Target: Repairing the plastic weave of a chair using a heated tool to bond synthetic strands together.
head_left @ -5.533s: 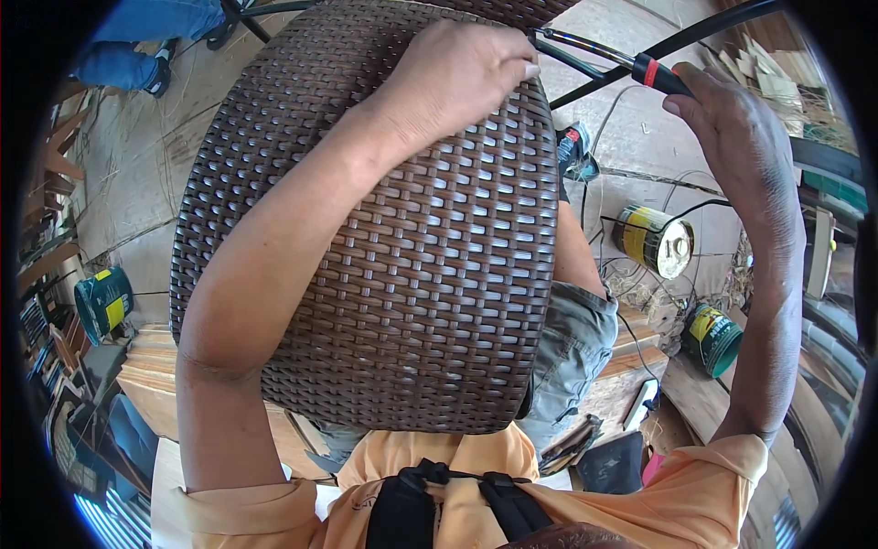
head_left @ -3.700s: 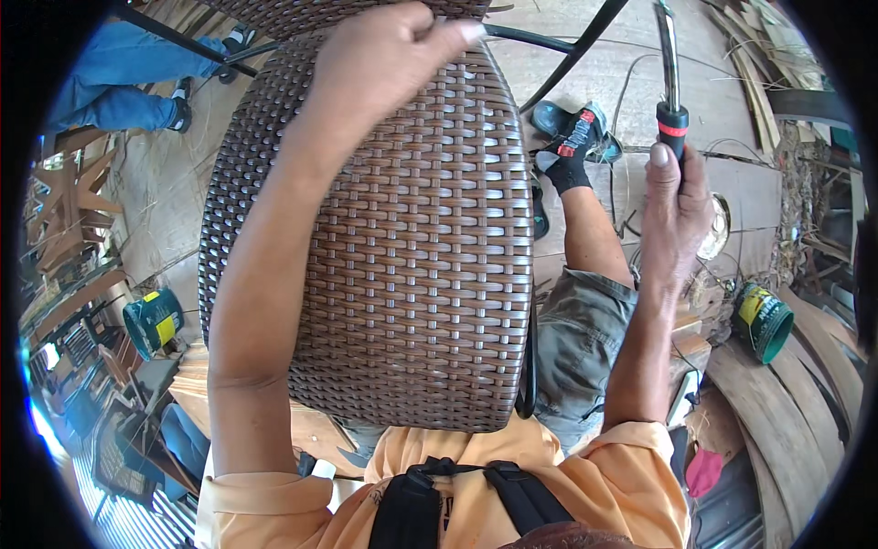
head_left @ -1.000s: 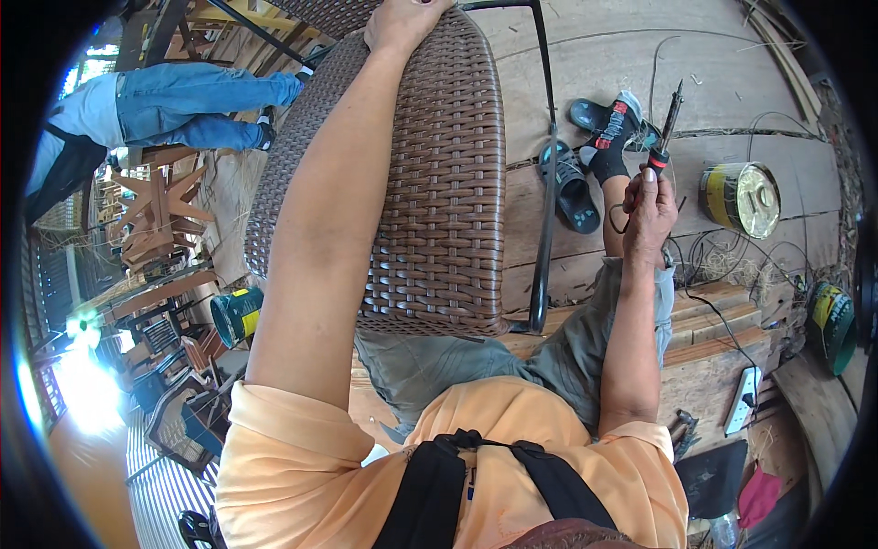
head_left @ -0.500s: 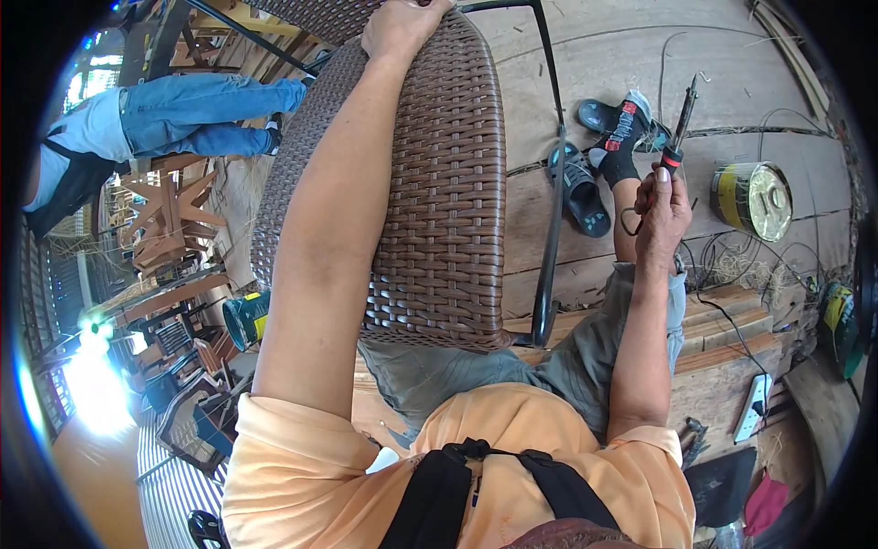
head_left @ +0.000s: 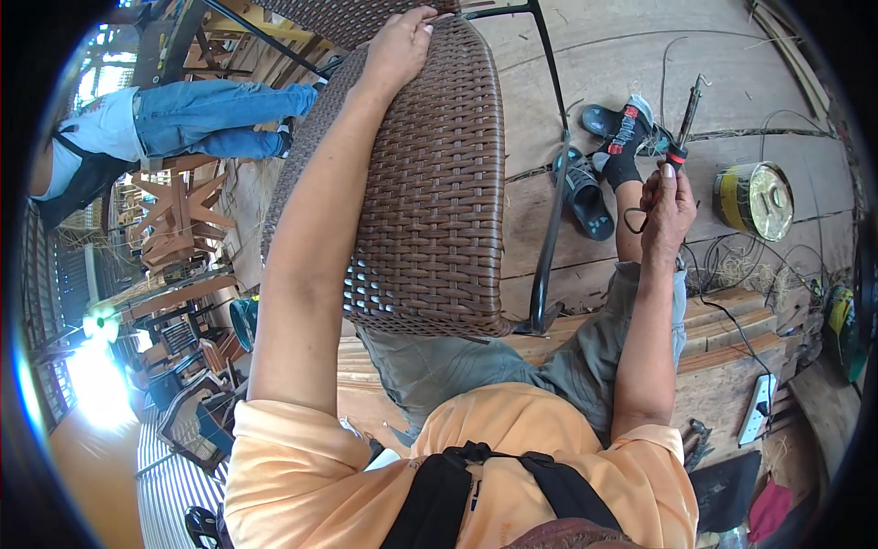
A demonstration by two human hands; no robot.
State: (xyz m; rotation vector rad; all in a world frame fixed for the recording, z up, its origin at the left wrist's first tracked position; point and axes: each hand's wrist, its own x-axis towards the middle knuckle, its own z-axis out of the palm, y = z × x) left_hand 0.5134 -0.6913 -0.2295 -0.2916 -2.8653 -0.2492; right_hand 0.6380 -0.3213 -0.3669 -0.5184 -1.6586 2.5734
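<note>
A brown woven wicker chair [head_left: 430, 183] lies tilted across my lap, its black metal leg frame [head_left: 549, 229] toward the right. My left hand [head_left: 399, 53] rests on the weave near the junction of the two woven panels, fingers extended and touching it. I see no separate object in that hand. On the right, my right hand [head_left: 670, 206] is closed round the handle of a soldering iron [head_left: 677, 154]. The iron has a black and red handle, and its metal shaft with a hooked tip points up and away from the chair. A dark cord loops beside the hand.
A yellow-sided tin can [head_left: 754, 201] stands on the plank floor, right. Loose sandals [head_left: 583, 194] lie by my foot. Cables run to a white power strip [head_left: 754, 408]. Another person in jeans [head_left: 206, 110] stands at left near wooden furniture parts [head_left: 178, 215].
My left hand has come slightly nearer and its fingers show more plainly on the weave. The chair has shifted a little. My right hand with the soldering iron has moved slightly right.
</note>
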